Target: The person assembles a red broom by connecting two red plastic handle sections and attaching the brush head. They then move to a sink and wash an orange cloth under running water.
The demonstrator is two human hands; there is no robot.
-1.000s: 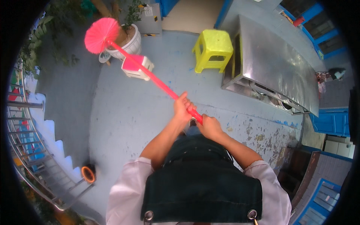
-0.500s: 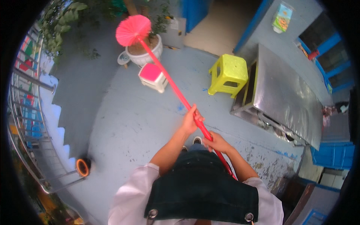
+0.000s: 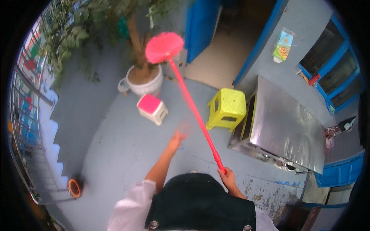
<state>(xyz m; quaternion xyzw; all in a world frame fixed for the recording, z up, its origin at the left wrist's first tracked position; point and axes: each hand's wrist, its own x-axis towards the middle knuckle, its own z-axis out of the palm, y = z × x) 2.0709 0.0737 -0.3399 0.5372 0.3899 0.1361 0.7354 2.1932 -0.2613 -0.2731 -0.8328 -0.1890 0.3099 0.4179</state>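
A long-handled brush [image 3: 192, 106] with a red pole slants up and away from me. Its round, fan-like pink head [image 3: 165, 47] is raised toward the potted tree, in front of the wall beside the doorway. My right hand [image 3: 227, 178] is closed round the pole's lower end, just in front of my dark apron. Off to the left of the pole, and apart from it, my left hand [image 3: 177, 139] is stretched forward over the floor. Motion smears its fingers, and I see nothing held in it.
A tree in a white pot [image 3: 145, 81] stands ahead, with a small pink-topped white stool [image 3: 152, 109] before it. A yellow stool [image 3: 227, 107] is beside a metal-topped table [image 3: 287, 125] on the right. A blue door [image 3: 201, 29] stands open. Metal railings [image 3: 27, 115] run along the left.
My left hand has let go of the pole and moved left. The brush, still in my right hand, has swung to a steeper slant, its head farther right. My view has tilted up.
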